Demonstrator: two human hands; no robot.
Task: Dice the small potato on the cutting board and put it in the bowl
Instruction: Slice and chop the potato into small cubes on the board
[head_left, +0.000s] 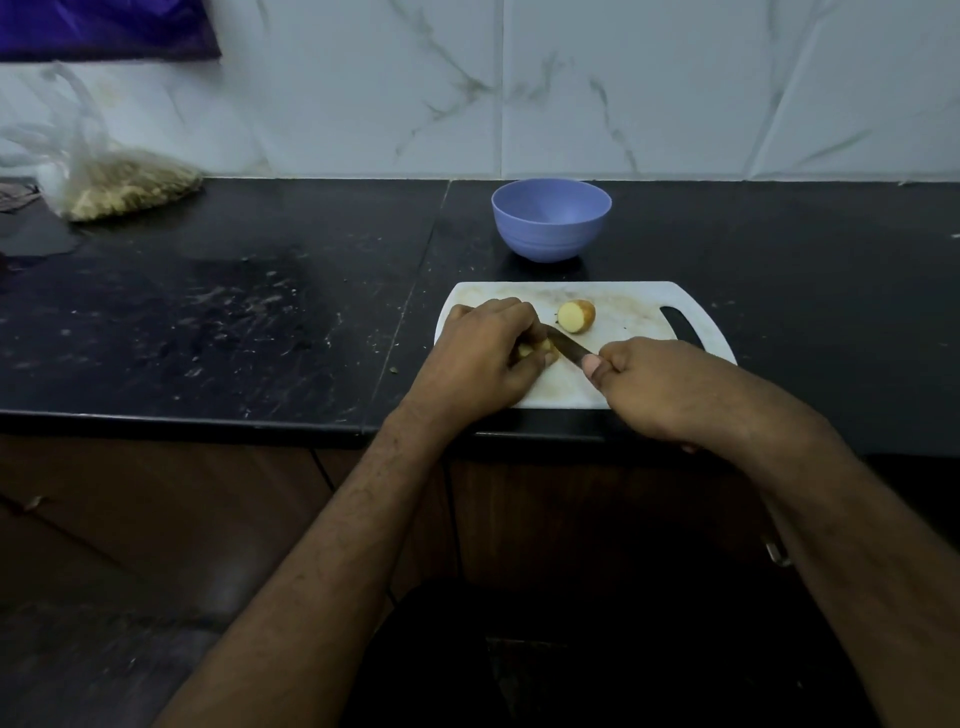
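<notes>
Potato piece (540, 349) under left hand (480, 353) grip, knife (569, 348) touching.

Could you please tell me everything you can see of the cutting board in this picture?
The cutting board is white, looks plastic, with rounded corners and a handle slot at its right end. Its surface is stained and scuffed. It lies flat on the black counter, near the front edge, just in front of the purple bowl without touching it. A loose potato half rests on it, cut face showing. The left hand pins another potato piece to it while the right hand works a knife.
</notes>
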